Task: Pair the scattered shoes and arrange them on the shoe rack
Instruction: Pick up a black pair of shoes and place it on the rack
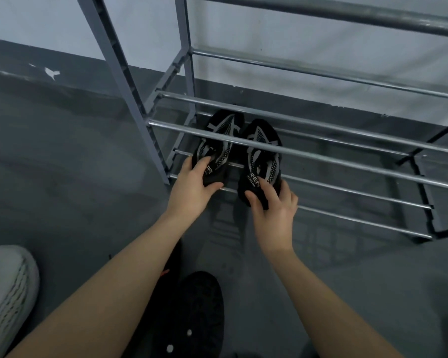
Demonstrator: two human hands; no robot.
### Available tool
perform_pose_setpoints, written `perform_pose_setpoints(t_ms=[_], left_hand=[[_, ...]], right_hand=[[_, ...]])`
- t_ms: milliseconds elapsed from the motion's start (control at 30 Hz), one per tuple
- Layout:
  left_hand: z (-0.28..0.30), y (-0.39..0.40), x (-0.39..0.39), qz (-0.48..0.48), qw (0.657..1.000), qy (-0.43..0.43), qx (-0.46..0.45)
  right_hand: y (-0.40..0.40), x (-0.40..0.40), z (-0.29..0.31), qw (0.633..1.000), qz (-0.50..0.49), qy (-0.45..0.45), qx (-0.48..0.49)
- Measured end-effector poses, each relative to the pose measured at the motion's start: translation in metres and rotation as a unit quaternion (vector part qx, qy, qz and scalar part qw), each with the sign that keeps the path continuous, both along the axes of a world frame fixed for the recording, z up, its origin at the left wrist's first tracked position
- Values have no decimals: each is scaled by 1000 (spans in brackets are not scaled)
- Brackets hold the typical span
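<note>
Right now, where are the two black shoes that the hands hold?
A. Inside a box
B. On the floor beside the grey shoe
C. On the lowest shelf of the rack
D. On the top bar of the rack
C: the left hand and right hand each grip the heel of one of the black shoes, which lie side by side on the bottom bars of the rack.

two black knit shoes with grey/white straps, side by side on the lowest tier of the shoe rack (295, 151), toes pointing far toward the wall, heels near. left shoe (219, 140) sits a bit farther in; right shoe (263, 156) heel overhangs the near rail. rack is grey metal, horizontal rail tiers, left end frame visible. on the near floor: a light grey shoe (8, 293) far left, a black shoe (192, 316) bottom centre.
</note>
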State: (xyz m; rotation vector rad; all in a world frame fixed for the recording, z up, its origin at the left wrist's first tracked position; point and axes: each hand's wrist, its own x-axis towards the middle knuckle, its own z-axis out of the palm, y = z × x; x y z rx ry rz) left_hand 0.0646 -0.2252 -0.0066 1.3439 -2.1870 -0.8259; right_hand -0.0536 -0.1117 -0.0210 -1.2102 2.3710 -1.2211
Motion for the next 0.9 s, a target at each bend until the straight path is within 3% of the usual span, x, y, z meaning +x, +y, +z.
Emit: perform_pose_setpoints(t_ms=[233,367,600,900], left_hand=[[-5,3,13,43,998,26,-37],[0,-3,20,21,999,39,-19],[-4,15,3,14,996,93,-10],[-2,26,4,-27,999,-11,21]], right_hand=[[-19,15,2,1000,9,-10,-17],[-20,22,-5,1000,2,-1,25],[-11,6,-6,999,-32,0,10],[-3,1,-1,995,-8,37,96]])
